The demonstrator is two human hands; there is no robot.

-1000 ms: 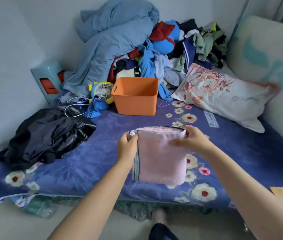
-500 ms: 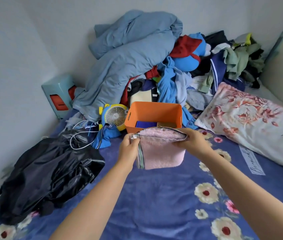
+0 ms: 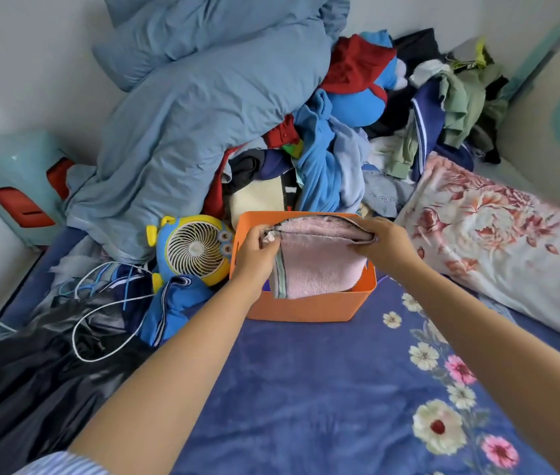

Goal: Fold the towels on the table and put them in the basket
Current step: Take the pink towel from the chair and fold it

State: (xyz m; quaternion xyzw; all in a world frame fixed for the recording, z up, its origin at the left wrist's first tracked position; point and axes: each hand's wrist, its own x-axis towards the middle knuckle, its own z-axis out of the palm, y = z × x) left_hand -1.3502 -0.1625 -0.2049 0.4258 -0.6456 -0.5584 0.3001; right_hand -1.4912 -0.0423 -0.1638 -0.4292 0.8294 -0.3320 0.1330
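Bed surface: blue floral blanket [image 3: 306, 389], serving as the work area, bearing all items listed. Bedding: large grey-blue duvet [image 3: 196, 108], heaped at the far side against the wall, with a mixed clothes pile [image 3: 374, 138] beside it. Pillow [image 3: 498, 241], floral, at the right, near the basket but apart from it. Black garment [image 3: 32, 371], crumpled at the left edge. Basket [image 3: 306, 308], orange plastic, rigid walls, open top, standing upright on the blanket just beside a small yellow-and-blue fan [image 3: 196, 248]. Towel [image 3: 319, 265], pink terry with a striped band on its left edge, folded to a compact rectangle, hanging upright with its lower part already inside the basket and its top fold above the rim. Handling, as judged: light, soft, wholly limp; it keeps its fold only while supported along the top edge, so the two upper corners are the right places to hold, and it should settle without slipping, since terry grips itself. Left hand [image 3: 254, 255]: fingers pinching the upper left corner. Right hand [image 3: 381, 241]: fingers curled over the upper right edge, clamped on the fold. Hands apart, the width of the folded towel between them.
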